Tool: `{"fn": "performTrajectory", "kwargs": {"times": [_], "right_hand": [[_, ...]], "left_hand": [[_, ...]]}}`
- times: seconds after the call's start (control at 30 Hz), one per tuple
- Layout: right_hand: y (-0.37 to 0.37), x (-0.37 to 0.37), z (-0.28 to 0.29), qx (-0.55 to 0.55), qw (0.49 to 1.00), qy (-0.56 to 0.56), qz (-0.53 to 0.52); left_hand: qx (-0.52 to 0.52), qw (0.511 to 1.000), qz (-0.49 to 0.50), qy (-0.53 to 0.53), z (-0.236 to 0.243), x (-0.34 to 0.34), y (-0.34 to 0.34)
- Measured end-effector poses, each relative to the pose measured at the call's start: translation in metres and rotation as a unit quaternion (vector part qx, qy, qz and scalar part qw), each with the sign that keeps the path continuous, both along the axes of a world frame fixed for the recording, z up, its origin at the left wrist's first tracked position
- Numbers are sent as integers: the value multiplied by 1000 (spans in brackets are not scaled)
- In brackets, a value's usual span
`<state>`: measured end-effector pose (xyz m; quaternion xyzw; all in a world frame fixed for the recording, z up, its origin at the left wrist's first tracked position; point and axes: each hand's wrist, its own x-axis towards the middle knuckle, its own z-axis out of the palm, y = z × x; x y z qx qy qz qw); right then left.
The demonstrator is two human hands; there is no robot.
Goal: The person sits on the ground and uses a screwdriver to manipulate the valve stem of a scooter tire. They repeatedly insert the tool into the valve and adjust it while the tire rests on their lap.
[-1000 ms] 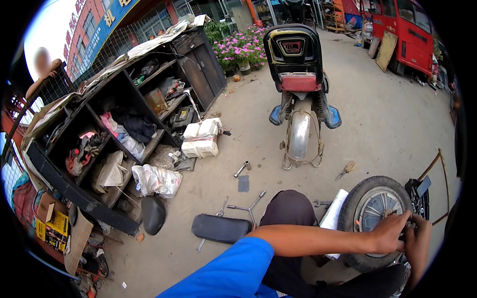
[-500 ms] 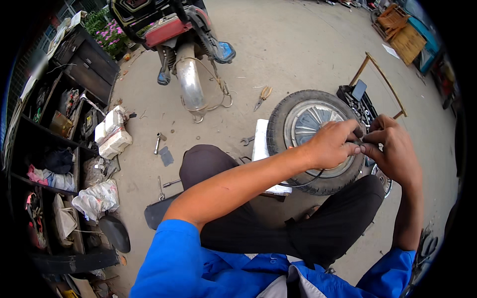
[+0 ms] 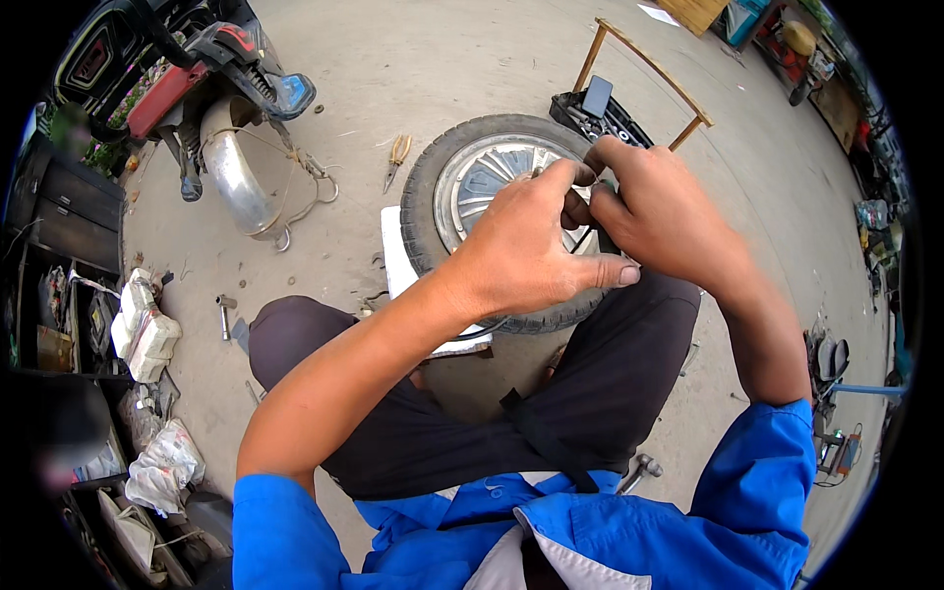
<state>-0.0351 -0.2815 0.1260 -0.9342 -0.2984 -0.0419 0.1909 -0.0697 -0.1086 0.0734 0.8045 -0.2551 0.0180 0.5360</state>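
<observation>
In front of me my left hand (image 3: 536,236) and my right hand (image 3: 654,211) meet above a spoked hub wheel with a black tyre (image 3: 430,182). A thin black cable (image 3: 584,240) runs up between them, and the bent fingers of both hands close around its upper part. The left thumb sticks out, apart from the fingers. My right thumb and forefinger pinch close to the left fingertips. What lies right at the fingertips is mostly hidden. The wheel rests flat, partly over a white block (image 3: 398,258).
Combination pliers (image 3: 397,162) lie left of the wheel. Behind it stand a black toolbox (image 3: 629,128) with a phone on it and a wooden frame (image 3: 654,69). A scooter with a metal mudguard (image 3: 234,172) is at far left, cluttered shelves (image 3: 59,379) at left. A socket wrench (image 3: 225,315) lies on the ground.
The view has swung right, so the scene sits further left. My left thumb has come away from the right fingertips and now points outward. Both hands stay together over the wheel.
</observation>
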Motion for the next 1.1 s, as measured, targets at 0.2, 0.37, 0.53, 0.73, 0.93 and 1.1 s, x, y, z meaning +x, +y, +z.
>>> {"fn": "performTrajectory", "kwargs": {"times": [0.2,0.37,0.53,0.73,0.93,1.1], "right_hand": [[-8,2,-2,36,998,45,-11],[-24,-2,18,-11,996,86,24],[-29,-6,15,-90,990,-88,61],[-19,-7,11,-100,992,-80,-14],[-8,-7,2,-40,997,-34,-62],[-12,-2,-10,56,998,-28,-30]], "left_hand": [[35,998,51,-4,0,-3,-16],[-5,999,3,45,1,8,-3],[-59,994,-63,66,-7,27,4],[-99,983,72,140,-14,29,3],[-4,999,-25,36,-11,21,3],[7,999,34,36,-1,5,-18]]}}
